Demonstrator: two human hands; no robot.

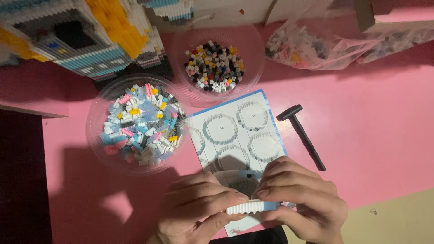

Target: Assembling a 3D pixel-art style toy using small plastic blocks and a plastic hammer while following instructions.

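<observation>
Your left hand [194,208] and right hand [300,199] fingers both pinch a white block piece [247,207] low over the sheet [235,131]. Hammer [302,134] lies right; two bowls [101,113] of bricks sit left on the pink tabletop [375,122].

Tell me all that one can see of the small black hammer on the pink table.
The black hammer looks like plastic, with a short crosswise head at its upper left end and a slim, ribbed handle that runs down to the right. It lies flat on the pink table, just right of the instruction sheet and above the right hand. No hand touches it.
</observation>
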